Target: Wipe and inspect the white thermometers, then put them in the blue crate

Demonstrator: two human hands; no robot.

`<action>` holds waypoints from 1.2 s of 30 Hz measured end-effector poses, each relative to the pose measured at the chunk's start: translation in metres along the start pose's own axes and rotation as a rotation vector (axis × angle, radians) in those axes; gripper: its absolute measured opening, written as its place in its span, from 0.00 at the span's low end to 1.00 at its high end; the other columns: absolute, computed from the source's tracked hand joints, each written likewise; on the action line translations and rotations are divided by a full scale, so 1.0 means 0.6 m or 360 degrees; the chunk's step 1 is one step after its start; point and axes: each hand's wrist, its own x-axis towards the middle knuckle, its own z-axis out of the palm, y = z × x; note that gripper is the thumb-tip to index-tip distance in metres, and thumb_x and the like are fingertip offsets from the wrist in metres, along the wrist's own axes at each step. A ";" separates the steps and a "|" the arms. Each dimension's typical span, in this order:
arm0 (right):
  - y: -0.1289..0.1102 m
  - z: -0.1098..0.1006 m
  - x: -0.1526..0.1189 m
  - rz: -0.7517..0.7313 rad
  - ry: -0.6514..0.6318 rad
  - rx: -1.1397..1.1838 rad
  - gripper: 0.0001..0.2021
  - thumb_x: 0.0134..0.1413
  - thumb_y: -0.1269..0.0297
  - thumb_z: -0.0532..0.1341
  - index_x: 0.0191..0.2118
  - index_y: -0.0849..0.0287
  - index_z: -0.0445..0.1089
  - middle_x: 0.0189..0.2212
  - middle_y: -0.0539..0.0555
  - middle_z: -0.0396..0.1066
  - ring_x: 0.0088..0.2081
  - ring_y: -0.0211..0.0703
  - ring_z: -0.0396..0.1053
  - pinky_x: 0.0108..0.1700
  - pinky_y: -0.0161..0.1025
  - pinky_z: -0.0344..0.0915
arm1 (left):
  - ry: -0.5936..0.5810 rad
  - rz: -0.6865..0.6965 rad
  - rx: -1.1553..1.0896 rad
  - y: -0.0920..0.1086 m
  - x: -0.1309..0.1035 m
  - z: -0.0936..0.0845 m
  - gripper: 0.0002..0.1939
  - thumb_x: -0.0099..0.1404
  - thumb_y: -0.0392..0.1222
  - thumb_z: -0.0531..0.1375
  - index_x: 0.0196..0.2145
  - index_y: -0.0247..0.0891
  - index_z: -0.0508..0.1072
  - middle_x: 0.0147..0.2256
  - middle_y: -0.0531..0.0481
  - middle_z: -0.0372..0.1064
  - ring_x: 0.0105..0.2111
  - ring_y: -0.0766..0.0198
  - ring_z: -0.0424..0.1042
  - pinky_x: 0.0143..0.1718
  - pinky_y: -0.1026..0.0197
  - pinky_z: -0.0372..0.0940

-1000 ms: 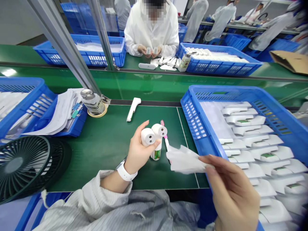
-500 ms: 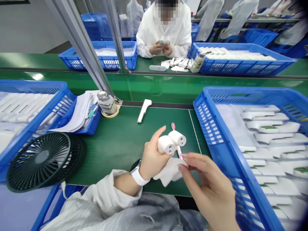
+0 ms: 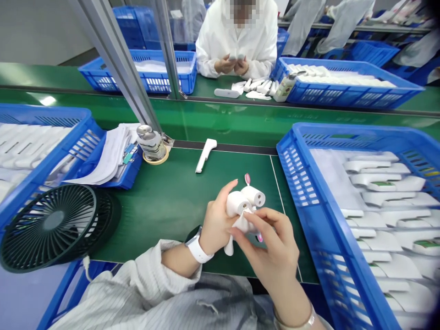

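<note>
My left hand [image 3: 216,220] is closed around two white forehead thermometers [image 3: 238,201], held side by side with their round ends, marked by small dark holes, facing me. My right hand [image 3: 271,240] pinches a crumpled white cloth [image 3: 244,223] and presses it against the end of the left thermometer. Beyond the thermometers a pink oval tip [image 3: 247,178] sticks out; another pink bit [image 3: 259,237] shows beneath my right fingers. Whether both belong to one stick I cannot tell. A single white thermometer [image 3: 206,156] lies farther off on the green table [image 3: 165,201].
To the right stands a blue crate [image 3: 299,178] of white thermometers. At left are another filled crate [image 3: 82,121], a black fan [image 3: 51,224], papers in a blue tray [image 3: 110,156] and a metal-topped bottle [image 3: 151,142]. Across the partition a co-worker [image 3: 237,46] handles white parts.
My right hand has moved left and brought the cloth up onto the left thermometer's end. The left hand keeps its grip on both thermometers. The view has shifted slightly.
</note>
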 end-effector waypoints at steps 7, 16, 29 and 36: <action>-0.005 -0.007 -0.002 0.0101 -0.0003 0.0044 0.13 0.51 0.79 0.61 0.42 0.58 0.66 0.33 0.52 0.71 0.33 0.37 0.69 0.36 0.34 0.68 | 0.0050 0.0053 0.0233 0.007 -0.005 0.004 0.34 0.52 0.30 0.60 0.56 0.50 0.61 0.25 0.60 0.67 0.22 0.70 0.61 0.25 0.68 0.57; -0.009 -0.029 -0.005 0.0026 -0.0163 0.0070 0.20 0.51 0.82 0.59 0.48 0.56 0.67 0.36 0.56 0.67 0.36 0.41 0.66 0.35 0.38 0.67 | 0.0100 0.0122 0.0431 0.006 -0.002 0.005 0.35 0.51 0.29 0.59 0.56 0.48 0.61 0.25 0.58 0.69 0.20 0.68 0.63 0.23 0.66 0.58; -0.008 -0.067 0.016 0.0177 -0.0368 -0.0129 0.07 0.53 0.75 0.57 0.35 0.58 0.68 0.31 0.52 0.65 0.29 0.36 0.63 0.28 0.34 0.61 | 0.0050 0.0257 0.0455 0.003 -0.009 0.011 0.30 0.55 0.34 0.61 0.55 0.46 0.62 0.36 0.54 0.75 0.29 0.65 0.71 0.32 0.64 0.65; -0.018 -0.082 0.016 0.0272 -0.0091 -0.0037 0.08 0.51 0.77 0.59 0.37 0.58 0.68 0.32 0.51 0.67 0.31 0.35 0.66 0.33 0.32 0.63 | 0.0001 0.0035 0.0127 0.003 -0.002 0.010 0.29 0.53 0.40 0.65 0.52 0.46 0.64 0.32 0.55 0.69 0.28 0.67 0.66 0.29 0.67 0.63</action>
